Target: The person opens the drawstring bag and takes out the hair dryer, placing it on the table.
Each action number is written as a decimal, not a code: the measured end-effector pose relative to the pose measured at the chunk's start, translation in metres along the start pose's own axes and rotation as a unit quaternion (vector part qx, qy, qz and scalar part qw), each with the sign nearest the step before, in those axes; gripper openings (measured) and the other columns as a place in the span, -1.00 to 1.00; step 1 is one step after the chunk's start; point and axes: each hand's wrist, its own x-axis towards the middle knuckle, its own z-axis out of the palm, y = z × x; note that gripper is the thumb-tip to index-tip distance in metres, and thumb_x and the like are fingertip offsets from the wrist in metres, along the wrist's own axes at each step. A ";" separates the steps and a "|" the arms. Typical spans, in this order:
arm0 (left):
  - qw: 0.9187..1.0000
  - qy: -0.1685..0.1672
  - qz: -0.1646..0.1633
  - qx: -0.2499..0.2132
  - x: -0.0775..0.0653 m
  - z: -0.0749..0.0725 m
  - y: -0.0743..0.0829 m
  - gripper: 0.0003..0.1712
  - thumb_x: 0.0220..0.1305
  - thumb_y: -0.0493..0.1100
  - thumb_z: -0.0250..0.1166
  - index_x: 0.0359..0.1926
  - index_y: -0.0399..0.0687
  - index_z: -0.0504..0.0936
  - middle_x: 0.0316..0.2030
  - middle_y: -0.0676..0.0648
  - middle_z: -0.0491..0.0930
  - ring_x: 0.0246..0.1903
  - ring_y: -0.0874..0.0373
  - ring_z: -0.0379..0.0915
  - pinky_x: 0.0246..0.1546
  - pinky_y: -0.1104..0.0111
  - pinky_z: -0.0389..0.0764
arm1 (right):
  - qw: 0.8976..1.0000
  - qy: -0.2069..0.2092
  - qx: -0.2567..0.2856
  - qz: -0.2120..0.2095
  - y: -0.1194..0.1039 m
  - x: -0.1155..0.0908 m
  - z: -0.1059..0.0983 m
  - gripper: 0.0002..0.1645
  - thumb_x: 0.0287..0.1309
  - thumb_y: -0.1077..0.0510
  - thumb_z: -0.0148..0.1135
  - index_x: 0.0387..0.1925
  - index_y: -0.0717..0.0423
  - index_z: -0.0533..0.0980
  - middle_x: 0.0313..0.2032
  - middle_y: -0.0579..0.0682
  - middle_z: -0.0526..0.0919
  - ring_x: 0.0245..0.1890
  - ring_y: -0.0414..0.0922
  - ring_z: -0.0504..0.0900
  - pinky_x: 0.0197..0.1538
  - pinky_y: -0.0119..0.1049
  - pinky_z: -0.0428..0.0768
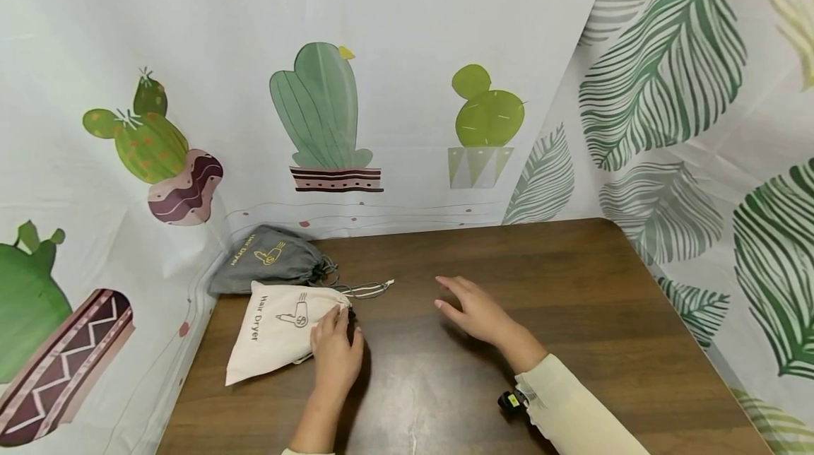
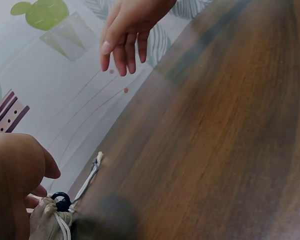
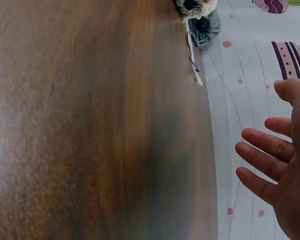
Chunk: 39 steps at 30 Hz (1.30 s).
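Observation:
A cream drawstring bag [image 1: 273, 335] printed "Hair Dryer" lies on the table's left side. My left hand [image 1: 335, 352] rests on its gathered mouth, fingers over the cloth and thumb apart from it. In the left wrist view, a black ring-shaped piece [image 2: 61, 201] pokes out at the bag's mouth beside white cord; what it belongs to is hidden. Just behind lies a grey drawstring bag [image 1: 267, 257] with the same words in yellow. My right hand [image 1: 475, 312] hovers over the middle of the table, its fingers spread and holding nothing.
Drawstring ends [image 1: 375, 289] trail rightward from the bags over the brown wooden table [image 1: 572, 278]. Behind the table hangs a white cloth [image 1: 413, 31] printed with cacti; a leaf-patterned cloth [image 1: 674, 123] covers the right side.

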 end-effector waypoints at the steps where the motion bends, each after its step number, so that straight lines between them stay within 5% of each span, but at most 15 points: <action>1: 1.000 0.001 0.005 0.000 -0.001 0.001 0.001 -0.44 0.19 -0.21 0.36 0.21 -0.35 0.57 0.28 -0.32 0.48 0.30 -0.30 0.32 0.36 -0.30 0.12 | 1.000 -0.001 0.001 0.001 0.000 0.000 0.000 -0.29 0.43 -0.24 0.10 0.46 -0.03 0.33 0.26 0.05 0.56 0.29 0.08 0.54 0.31 0.12 0.50; 30: 0.998 -0.007 0.056 -0.011 -0.020 0.016 0.025 -0.51 0.15 -0.28 0.37 0.13 -0.35 0.63 0.25 -0.25 0.53 0.28 -0.25 0.38 0.33 -0.27 0.19 | 0.999 -0.030 0.030 -0.014 -0.012 0.006 0.015 -0.21 0.39 -0.28 0.12 0.49 -0.03 0.27 0.35 0.09 0.48 0.34 0.11 0.49 0.36 0.12 0.46; 39: 0.998 -0.020 0.065 -0.012 -0.026 0.021 0.033 -0.54 0.17 -0.29 0.37 0.12 -0.33 0.64 0.24 -0.23 0.55 0.28 -0.23 0.40 0.33 -0.28 0.22 | 0.996 -0.037 0.076 -0.009 -0.017 0.007 0.017 -0.25 0.41 -0.29 0.09 0.48 -0.08 0.29 0.35 0.05 0.48 0.29 0.06 0.54 0.33 0.12 0.49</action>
